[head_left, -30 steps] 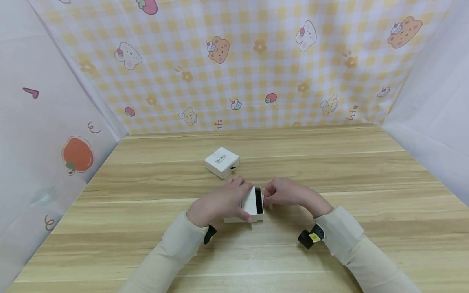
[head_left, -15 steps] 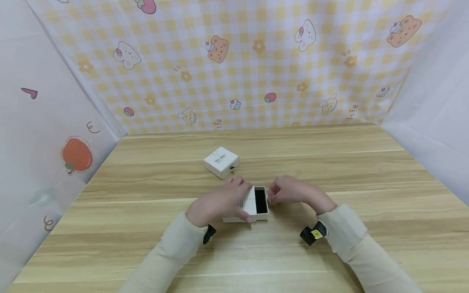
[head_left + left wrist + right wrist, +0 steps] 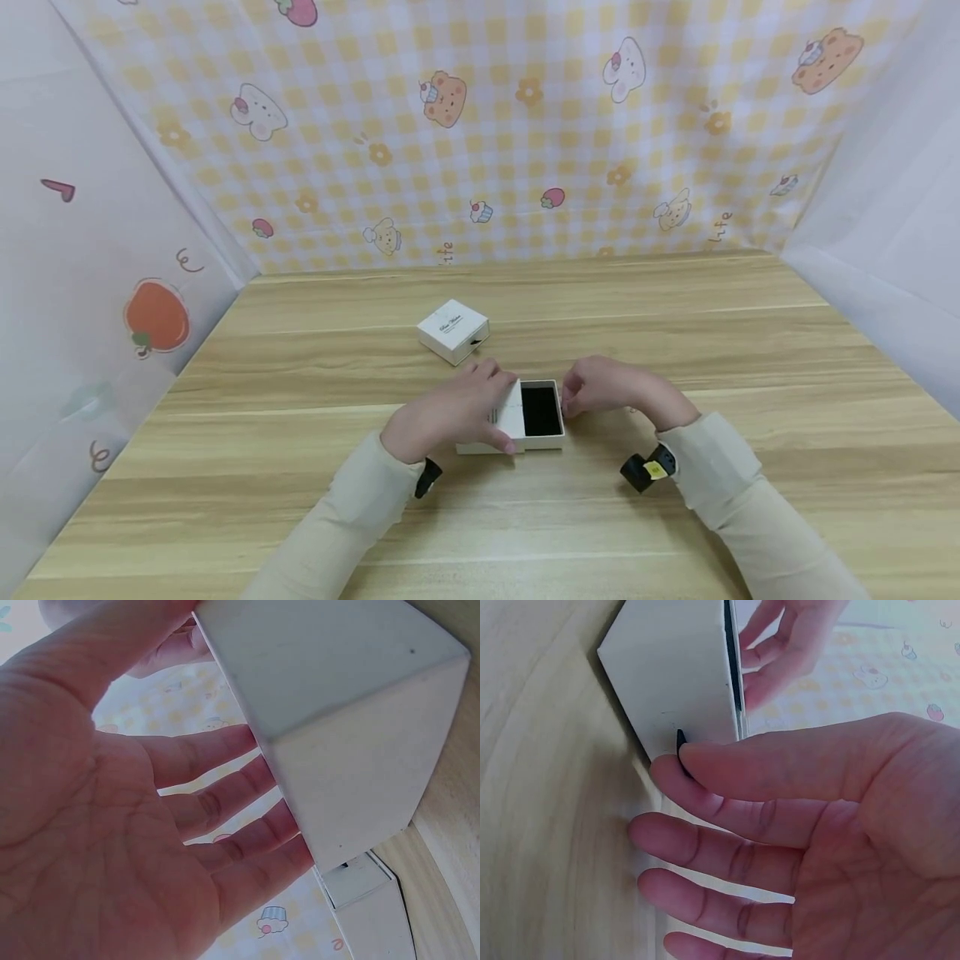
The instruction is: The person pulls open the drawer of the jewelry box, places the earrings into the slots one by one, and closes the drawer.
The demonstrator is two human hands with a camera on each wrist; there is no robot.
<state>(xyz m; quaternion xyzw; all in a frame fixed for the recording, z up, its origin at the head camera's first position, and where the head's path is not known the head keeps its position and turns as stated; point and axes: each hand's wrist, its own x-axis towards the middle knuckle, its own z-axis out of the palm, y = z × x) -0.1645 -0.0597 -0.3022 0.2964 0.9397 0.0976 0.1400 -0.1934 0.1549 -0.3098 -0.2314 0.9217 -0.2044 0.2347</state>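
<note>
A small white box lies on the wooden table [image 3: 300, 500] in front of me. My left hand [image 3: 450, 412] grips its white sleeve [image 3: 510, 419] from above, thumb on the near side. The left wrist view shows the sleeve [image 3: 337, 712] against that hand's fingers [image 3: 217, 802]. A drawer [image 3: 542, 411] with a black lining sticks out to the right of the sleeve. My right hand [image 3: 607, 387] holds the drawer's right end. In the right wrist view its fingertip [image 3: 697, 761] rests on a small black pull tab [image 3: 680, 739] on the drawer's white front [image 3: 675, 675].
A second, closed white box [image 3: 453, 331] with small print on its lid sits just behind my left hand; it also shows in the left wrist view [image 3: 371, 900]. Patterned sheets wall in the table at the back and both sides.
My right hand has moved right and drawn the drawer further out of the sleeve, baring more of the black lining. The left hand has stayed on the sleeve.
</note>
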